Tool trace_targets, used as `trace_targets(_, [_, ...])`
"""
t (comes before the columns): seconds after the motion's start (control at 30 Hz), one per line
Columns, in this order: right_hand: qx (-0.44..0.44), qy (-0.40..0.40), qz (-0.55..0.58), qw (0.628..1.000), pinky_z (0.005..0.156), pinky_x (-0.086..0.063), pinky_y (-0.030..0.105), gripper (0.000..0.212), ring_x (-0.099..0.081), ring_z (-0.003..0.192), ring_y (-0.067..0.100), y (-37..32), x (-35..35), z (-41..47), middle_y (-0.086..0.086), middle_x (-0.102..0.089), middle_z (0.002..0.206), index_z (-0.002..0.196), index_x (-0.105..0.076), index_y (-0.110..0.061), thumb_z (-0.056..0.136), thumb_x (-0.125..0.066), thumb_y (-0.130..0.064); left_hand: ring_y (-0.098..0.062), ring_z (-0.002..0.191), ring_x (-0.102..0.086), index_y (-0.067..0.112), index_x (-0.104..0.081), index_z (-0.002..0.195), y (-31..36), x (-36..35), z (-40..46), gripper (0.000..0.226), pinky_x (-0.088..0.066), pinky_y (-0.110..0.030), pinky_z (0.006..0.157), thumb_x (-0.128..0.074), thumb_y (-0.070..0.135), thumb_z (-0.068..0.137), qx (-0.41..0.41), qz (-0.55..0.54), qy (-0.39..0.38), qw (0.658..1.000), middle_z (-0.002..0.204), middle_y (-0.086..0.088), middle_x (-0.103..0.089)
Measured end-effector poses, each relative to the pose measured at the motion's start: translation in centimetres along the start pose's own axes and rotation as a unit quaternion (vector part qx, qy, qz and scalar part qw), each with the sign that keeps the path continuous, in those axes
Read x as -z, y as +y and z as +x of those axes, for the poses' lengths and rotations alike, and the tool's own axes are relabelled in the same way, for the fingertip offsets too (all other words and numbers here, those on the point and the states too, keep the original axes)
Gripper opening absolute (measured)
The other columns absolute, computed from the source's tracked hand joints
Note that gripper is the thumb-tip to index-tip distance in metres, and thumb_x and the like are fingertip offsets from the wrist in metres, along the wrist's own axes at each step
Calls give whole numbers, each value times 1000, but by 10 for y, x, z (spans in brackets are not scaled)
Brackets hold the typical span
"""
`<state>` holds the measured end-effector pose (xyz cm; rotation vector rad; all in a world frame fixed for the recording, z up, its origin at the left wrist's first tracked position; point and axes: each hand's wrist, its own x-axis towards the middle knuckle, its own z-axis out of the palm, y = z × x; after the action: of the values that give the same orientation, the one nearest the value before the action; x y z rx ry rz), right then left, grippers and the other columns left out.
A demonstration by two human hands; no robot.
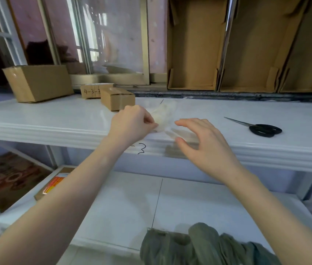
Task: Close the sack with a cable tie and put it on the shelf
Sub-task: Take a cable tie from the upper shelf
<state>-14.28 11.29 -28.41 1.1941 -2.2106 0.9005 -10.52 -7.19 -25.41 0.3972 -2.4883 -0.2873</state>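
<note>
A clear plastic packet of white cable ties point(163, 113) lies on the white upper shelf point(56, 115), near its front edge. My left hand point(132, 123) pinches the packet's near left end. My right hand point(203, 140) hovers just right of it with fingers spread, fingertips at the packet's transparent flap, holding nothing that I can make out. The olive-green sack point(199, 245) sits bunched with its mouth gathered at the bottom of the view, on the front of the lower white shelf point(132, 197). Neither hand touches the sack.
Black-handled scissors point(262, 128) lie on the upper shelf to the right. Cardboard boxes point(38, 83) and a small one point(118, 98) stand at the left rear. Open cardboard bins point(193, 44) line the back right. A labelled box point(52, 184) lies at the lower left.
</note>
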Motion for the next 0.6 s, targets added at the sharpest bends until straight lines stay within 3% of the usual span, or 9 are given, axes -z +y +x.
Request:
trace_targets(0.13, [8, -4, -8, 1000, 95, -36, 28, 33, -48, 116, 15, -11, 5, -7, -5, -60, 122, 120, -58, -19, 87, -57, -24, -28, 101, -61, 30, -70, 102, 7, 6, -8, 25, -40, -29, 70, -55, 20, 84, 0, 26, 50, 998, 105, 2, -71])
trace_targets(0.43, [-8, -34, -8, 999, 102, -36, 35, 43, -41, 124, 14, -43, 29, -20, -8, -51, 134, 131, -47, -23, 89, -52, -26, -20, 76, -64, 12, -68, 92, 13, 45, -56, 14, -54, -39, 72, -58, 7, 83, -127, -114, 223, 960, 85, 0, -70])
trace_targets(0.6, [17, -1, 0, 1000, 101, -37, 35, 46, -41, 125, 17, -67, 45, -29, -7, -49, 137, 134, -44, -22, 89, -54, -24, -13, 76, -63, 9, -69, 94, 22, 80, -91, 10, -56, -33, 73, -63, 8, 86, -177, -176, 277, 928, 84, 1, -68])
